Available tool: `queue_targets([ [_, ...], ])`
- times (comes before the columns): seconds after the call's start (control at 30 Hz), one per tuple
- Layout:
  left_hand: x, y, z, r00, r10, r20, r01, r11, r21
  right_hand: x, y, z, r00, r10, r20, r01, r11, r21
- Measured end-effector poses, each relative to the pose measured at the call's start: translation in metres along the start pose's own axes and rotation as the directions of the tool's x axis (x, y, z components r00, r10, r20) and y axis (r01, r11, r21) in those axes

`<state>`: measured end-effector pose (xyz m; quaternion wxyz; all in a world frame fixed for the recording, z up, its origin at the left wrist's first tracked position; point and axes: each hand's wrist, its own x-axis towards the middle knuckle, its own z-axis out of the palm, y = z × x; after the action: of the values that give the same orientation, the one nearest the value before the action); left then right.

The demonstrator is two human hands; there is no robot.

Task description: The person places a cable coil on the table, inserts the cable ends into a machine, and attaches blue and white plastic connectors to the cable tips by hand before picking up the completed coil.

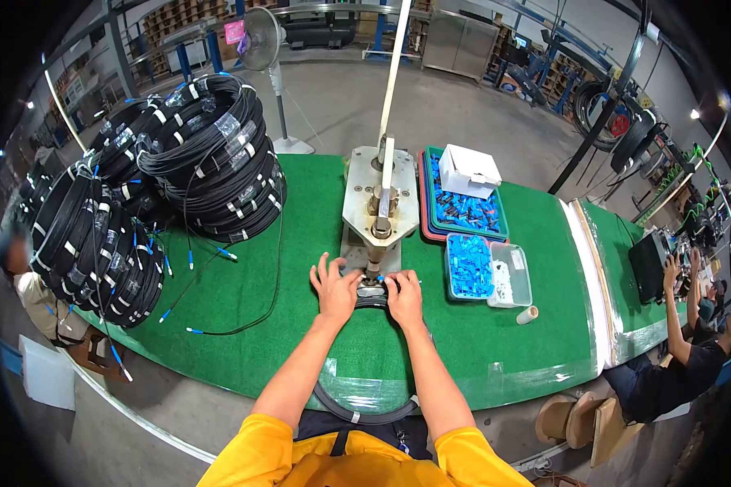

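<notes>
A metal bench press [380,199] stands upright on the green mat. At its base, both of my hands meet over a small part under the ram. My left hand [335,290] has thumb and forefinger at the part's left side, its other fingers spread. From the right, my right hand [404,299] pinches at a small blue connector [381,279]. What the left fingertips grip is too small to make out. A black cable coil [357,416] hangs from the press base towards my lap, looping over the table's front edge.
Tall stacks of black cable coils [219,154] fill the left. Right of the press are a tray of blue parts [467,213] under a white box [469,169], a tub of blue pieces [469,268], a clear tub [509,280] and a small roll [527,315]. A co-worker [678,365] sits far right.
</notes>
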<state>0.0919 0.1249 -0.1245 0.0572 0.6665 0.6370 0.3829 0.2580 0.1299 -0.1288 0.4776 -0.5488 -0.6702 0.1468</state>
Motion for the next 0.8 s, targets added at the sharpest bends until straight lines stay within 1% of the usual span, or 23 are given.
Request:
queue_targets([
  [0.07,0.003,-0.001,0.004,0.987,0.160,0.004,-0.158,0.970,0.184,0.002,-0.001,0.003,0.995,0.096,0.019,-0.094,0.992,-0.081],
  [0.13,0.004,0.000,0.004,0.991,0.130,0.017,-0.131,0.972,0.197,0.003,-0.001,0.002,0.995,0.092,0.031,-0.091,0.995,-0.053],
  [0.2,0.003,0.001,0.005,0.995,0.096,-0.021,-0.092,0.987,0.134,0.002,-0.001,0.002,0.994,0.097,0.043,-0.096,0.995,-0.026],
  [0.27,0.004,0.000,0.003,0.998,0.063,0.004,-0.063,0.993,0.098,0.002,-0.001,-0.003,0.999,0.049,0.019,-0.050,0.996,0.069],
  [0.33,0.001,-0.001,0.002,0.999,0.026,0.029,-0.028,0.997,0.065,0.000,0.005,-0.001,0.998,0.059,0.024,-0.060,0.997,0.039],
  [0.4,0.002,-0.005,0.001,0.998,-0.044,0.043,0.047,0.996,-0.076,0.002,0.007,0.001,0.998,0.061,0.024,-0.061,0.998,0.018],
  [0.5,0.004,-0.012,0.003,0.995,-0.068,0.073,0.074,0.993,-0.093,0.002,0.004,-0.001,0.993,0.093,0.073,-0.091,0.995,-0.034],
  [0.57,0.005,-0.013,0.002,0.994,-0.072,0.087,0.081,0.992,-0.099,0.003,-0.002,-0.006,0.997,0.069,0.045,-0.072,0.996,0.047],
  [0.6,0.005,-0.013,0.002,0.992,-0.075,0.103,0.085,0.991,-0.103,0.003,0.000,-0.006,0.997,0.068,0.047,-0.070,0.997,0.044],
  [0.67,0.005,-0.011,0.002,0.992,-0.079,0.096,0.089,0.990,-0.109,0.003,0.002,-0.006,0.989,0.116,0.089,-0.121,0.991,0.056],
  [0.73,0.004,-0.013,0.002,0.992,-0.083,0.092,0.093,0.989,-0.111,0.003,0.008,-0.002,0.989,0.109,0.102,-0.112,0.994,0.020],
  [0.8,0.004,-0.011,0.002,0.997,-0.051,0.051,0.055,0.996,-0.074,0.003,0.008,-0.001,0.988,0.109,0.109,-0.108,0.994,-0.014],
])
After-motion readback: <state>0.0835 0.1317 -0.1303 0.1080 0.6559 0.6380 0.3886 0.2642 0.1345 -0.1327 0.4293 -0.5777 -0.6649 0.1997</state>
